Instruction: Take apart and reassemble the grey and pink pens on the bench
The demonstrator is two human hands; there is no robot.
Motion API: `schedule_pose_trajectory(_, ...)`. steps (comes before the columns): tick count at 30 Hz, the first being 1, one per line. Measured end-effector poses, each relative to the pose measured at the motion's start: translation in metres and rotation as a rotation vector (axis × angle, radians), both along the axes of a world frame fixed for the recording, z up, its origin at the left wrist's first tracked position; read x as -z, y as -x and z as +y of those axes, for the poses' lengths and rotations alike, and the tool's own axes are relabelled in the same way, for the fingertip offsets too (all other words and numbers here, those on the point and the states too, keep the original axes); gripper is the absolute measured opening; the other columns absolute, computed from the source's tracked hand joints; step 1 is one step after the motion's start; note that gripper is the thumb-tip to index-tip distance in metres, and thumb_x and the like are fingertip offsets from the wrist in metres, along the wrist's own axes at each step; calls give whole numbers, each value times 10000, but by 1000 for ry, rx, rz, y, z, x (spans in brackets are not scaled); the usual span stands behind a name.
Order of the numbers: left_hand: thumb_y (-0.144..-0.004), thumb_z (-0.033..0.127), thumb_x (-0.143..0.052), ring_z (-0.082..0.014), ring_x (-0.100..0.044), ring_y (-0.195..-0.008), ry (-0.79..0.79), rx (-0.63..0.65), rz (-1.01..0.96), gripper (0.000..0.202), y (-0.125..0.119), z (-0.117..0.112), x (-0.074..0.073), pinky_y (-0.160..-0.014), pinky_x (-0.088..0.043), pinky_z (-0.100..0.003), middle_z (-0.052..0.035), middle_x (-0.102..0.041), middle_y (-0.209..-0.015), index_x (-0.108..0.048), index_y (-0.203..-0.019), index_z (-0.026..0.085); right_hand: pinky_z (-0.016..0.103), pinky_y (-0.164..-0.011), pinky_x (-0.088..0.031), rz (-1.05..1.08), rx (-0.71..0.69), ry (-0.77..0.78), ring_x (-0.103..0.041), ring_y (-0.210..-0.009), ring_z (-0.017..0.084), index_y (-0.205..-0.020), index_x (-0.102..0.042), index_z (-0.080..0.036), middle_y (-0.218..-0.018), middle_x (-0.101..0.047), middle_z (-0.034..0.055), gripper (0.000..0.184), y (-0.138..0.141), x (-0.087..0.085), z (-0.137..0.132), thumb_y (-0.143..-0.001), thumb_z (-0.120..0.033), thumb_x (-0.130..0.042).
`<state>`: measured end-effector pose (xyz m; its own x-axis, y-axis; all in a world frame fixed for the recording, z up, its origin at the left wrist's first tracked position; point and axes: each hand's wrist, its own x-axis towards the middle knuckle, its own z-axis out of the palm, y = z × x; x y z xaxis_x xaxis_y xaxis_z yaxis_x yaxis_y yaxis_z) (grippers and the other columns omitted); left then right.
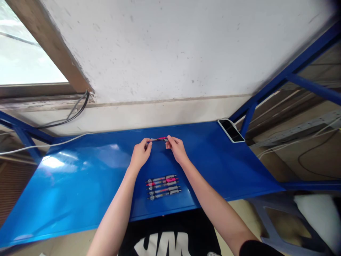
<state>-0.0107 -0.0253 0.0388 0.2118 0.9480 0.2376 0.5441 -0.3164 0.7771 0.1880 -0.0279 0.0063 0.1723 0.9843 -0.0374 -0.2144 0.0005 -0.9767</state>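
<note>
desk top (66, 199): glossy blue; pens (163, 187): grey barrels, pink and red bands; shirt (170, 224): black, white lettering

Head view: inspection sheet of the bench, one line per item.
Surface: glossy blue metal tabletop, glare at left.
Job's things: pink-marked pen held level above the tabletop; row of pens lying side by side nearer the person.
Clutter: smartphone lying at the far right corner.
Hands: left hand and right hand each pinch one end of the pink-marked pen.
Cables: white cable at the left edge; black cable against the wall; more cables on the floor at right.
Surroundings: white wall, window at upper left, blue steel frame.
</note>
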Motion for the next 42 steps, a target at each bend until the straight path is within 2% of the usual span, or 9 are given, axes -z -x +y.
schedule_pose_trajectory(6,-1009,312,-501,-160,-608,-624,10,45,34,215,2,2,2,-665,-435,-261,15,-644,-671,-685,-977,206,282,-615,-440,86,-36,-28,-556,-602,139,-807,-717,-225,-633,-619,-23,247,0,1,0,-788,-456,-804)
schedule_pose_trajectory(11,-1012,336,-490,-177,-634,-694,8,27,37,238,1,3,4,-700,-449,-271,-14,-700,-779,-693,-990,214,293,-629,-474,113,-48,-26,-592,-625,146,-941,-722,-242,-675,-639,-32,271,0,5,2,-734,-378,-832)
schedule_pose_trajectory(14,-1008,349,-476,-182,-614,-681,53,-24,-1,241,1,1,1,-697,-448,-279,-3,-664,-733,-677,-1011,215,292,-641,-487,121,-34,-29,-606,-645,142,-946,-719,-243,-721,-654,-28,278,-2,7,3,-719,-354,-835)
schedule_pose_trajectory(19,-963,178,-353,-169,-594,-692,130,10,-148,245,0,2,0,-741,-470,-284,27,-599,-688,-590,-1018,210,292,-650,-487,113,-16,-38,-606,-657,145,-966,-718,-246,-719,-651,-28,278,-4,6,2,-731,-357,-815)
schedule_pose_trajectory(23,-985,248,-452,-166,-655,-762,89,65,-107,136,-1,4,4,-790,-494,-294,6,-691,-811,-537,-1086,215,282,-586,-437,112,-8,-32,-549,-591,133,-836,-692,-232,-657,-608,-29,239,-3,3,1,-780,-444,-787)
schedule_pose_trajectory(27,-974,255,-552,-198,-733,-955,85,75,-162,177,0,5,8,-886,-533,-340,-62,-774,-1005,-495,-1138,218,287,-528,-379,61,11,-4,-476,-524,126,-674,-618,-225,-585,-552,-25,383,-1,1,0,-822,-556,-741)
schedule_pose_trajectory(32,-967,271,-596,-220,-741,-993,35,44,-116,76,3,6,9,-915,-558,-365,-70,-779,-1053,-613,-1017,216,293,-559,-407,-13,8,-20,-503,-543,141,-704,-639,-232,-582,-561,-25,369,-2,-1,-2,-804,-569,-751)
schedule_pose_trajectory(37,-984,292,-587,-213,-722,-946,-124,-25,-45,190,7,8,8,-921,-561,-367,-73,-779,-1044,-734,-1062,200,288,-581,-417,-15,-17,-22,-534,-555,142,-805,-691,-230,-588,-588,-32,266,-3,-3,-2,-786,-481,-776)
schedule_pose_trajectory(42,-994,296,-580,-223,-721,-998,-164,-55,-50,237,10,10,7,-962,-554,-380,-86,-780,-1093,-761,-1108,194,288,-589,-428,12,-14,-22,-556,-563,143,-861,-689,-230,-609,-604,-39,222,-2,-5,-1,-757,-407,-775)
